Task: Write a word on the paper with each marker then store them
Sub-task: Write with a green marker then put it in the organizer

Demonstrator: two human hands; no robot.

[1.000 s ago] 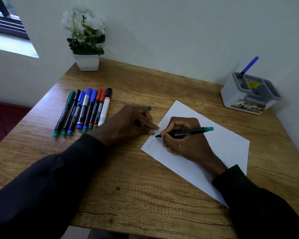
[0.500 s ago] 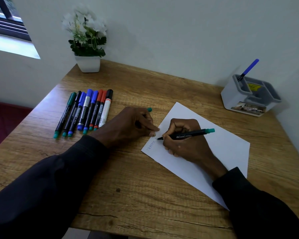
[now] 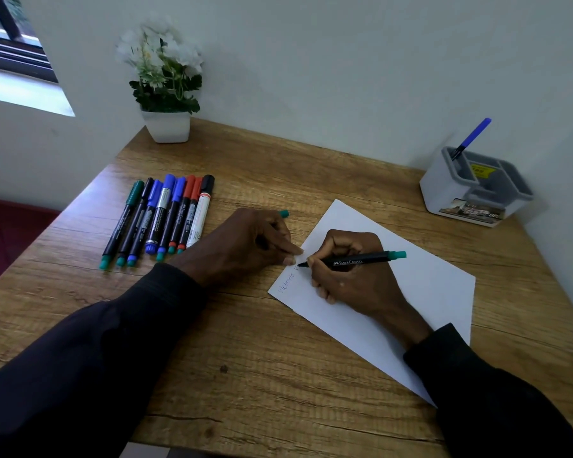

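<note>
A white sheet of paper (image 3: 420, 285) lies tilted on the wooden desk (image 3: 278, 375). My right hand (image 3: 351, 276) grips a black marker with a green end (image 3: 361, 259), its tip on the paper's near left corner beside a faint written word (image 3: 286, 281). My left hand (image 3: 248, 246) rests at the paper's left edge, fingers curled round a green cap (image 3: 284, 213) and fingertips touching the paper. Several capped markers (image 3: 161, 219) lie in a row on the left. A grey organiser (image 3: 473, 190) at the back right holds one blue marker (image 3: 472, 137).
A white pot with white flowers (image 3: 166, 90) stands at the desk's back left corner by the wall. A window (image 3: 10, 54) is at the far left. The desk's front edge runs just below my sleeves.
The marker tip has crept a little to the right along the line of writing, and more letters show on the paper. My left hand has stayed put.
</note>
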